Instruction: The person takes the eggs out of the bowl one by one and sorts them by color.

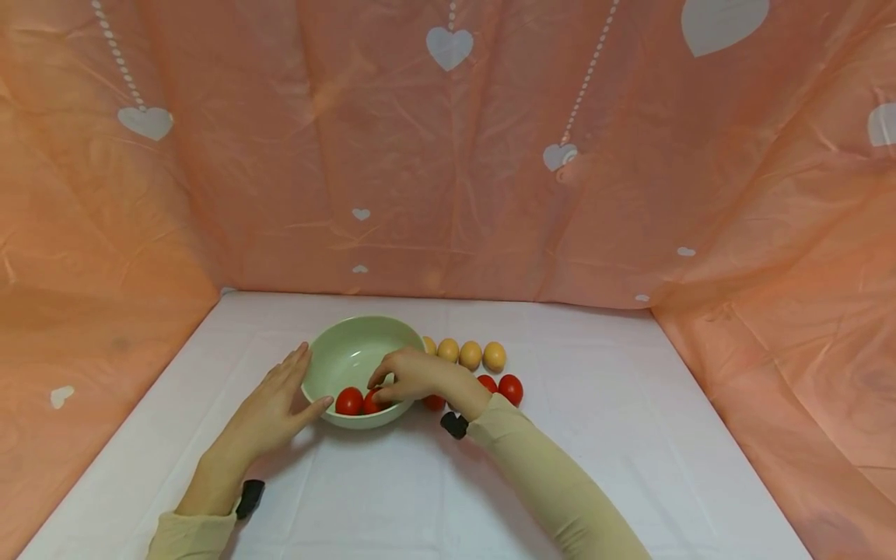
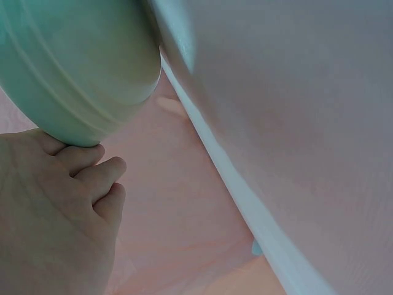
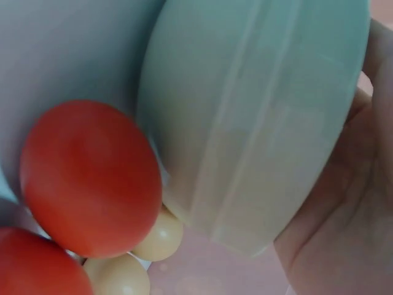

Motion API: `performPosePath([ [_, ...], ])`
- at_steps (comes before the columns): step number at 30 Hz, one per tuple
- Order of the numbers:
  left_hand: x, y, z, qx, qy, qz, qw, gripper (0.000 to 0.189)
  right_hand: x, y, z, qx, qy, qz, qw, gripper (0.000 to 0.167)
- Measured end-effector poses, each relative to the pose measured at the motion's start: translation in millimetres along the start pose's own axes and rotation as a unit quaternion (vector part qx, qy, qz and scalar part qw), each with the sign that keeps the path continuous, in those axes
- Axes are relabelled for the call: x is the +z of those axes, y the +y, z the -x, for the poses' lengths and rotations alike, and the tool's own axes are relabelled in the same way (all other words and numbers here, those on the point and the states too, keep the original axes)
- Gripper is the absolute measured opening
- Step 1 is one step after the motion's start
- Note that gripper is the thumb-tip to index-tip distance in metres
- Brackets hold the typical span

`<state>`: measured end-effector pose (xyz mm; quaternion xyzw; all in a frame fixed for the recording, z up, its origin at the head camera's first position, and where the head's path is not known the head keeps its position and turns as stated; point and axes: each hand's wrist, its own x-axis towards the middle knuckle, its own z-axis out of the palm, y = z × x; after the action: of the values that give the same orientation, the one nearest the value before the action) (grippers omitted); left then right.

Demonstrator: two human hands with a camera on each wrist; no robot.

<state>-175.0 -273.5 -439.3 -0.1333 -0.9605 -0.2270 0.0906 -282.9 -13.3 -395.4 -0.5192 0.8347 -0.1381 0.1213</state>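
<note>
A light green bowl (image 1: 353, 354) stands on the white-covered table, with two red egg-shaped things inside near its front wall. My left hand (image 1: 269, 412) rests along the bowl's left side, fingers extended and thumb spread toward the front rim. In the left wrist view its fingertips (image 2: 113, 169) touch the bowl's outside (image 2: 80, 67). My right hand (image 1: 413, 373) reaches over the right rim and pinches one red egg (image 1: 374, 402) by its top. The other red egg (image 1: 348, 401) lies just left of it. In the right wrist view the bowl wall hides my right fingertips.
Right of the bowl, several yellow eggs (image 1: 470, 355) stand in a row. Before them lie several red eggs (image 1: 511, 390), partly hidden by my right wrist. An orange curtain (image 1: 448, 194) with pale hearts encloses the table (image 1: 595, 443) at the back and sides.
</note>
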Motion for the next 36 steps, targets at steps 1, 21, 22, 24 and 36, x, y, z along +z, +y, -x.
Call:
performPosePath([
  [1,-0.2,0.0,0.1,0.000,0.000,0.000,1.0000,0.096,-0.5,-1.2,-1.0,0.005,-0.002,0.002,1.0000,0.024],
  [21,0.5,0.7,0.5,0.007,0.010,-0.005,0.9999,0.094,6.2,-1.1,-11.9,0.054,-0.013,-0.019,0.9983,0.035],
  [22,0.7,0.5,0.7,0.007,0.009,-0.004,0.9999,0.094,6.5,-0.9,-12.0,0.054,-0.013,-0.019,0.9983,0.034],
  [24,1.2,-0.2,0.9,0.006,0.009,-0.004,0.9999,0.095,7.1,-0.4,-12.2,0.055,-0.012,-0.022,0.9982,0.034],
  [36,0.1,1.0,0.7,0.004,0.009,-0.005,0.9999,0.095,7.3,0.9,-10.0,0.050,0.009,-0.041,0.9979,0.033],
])
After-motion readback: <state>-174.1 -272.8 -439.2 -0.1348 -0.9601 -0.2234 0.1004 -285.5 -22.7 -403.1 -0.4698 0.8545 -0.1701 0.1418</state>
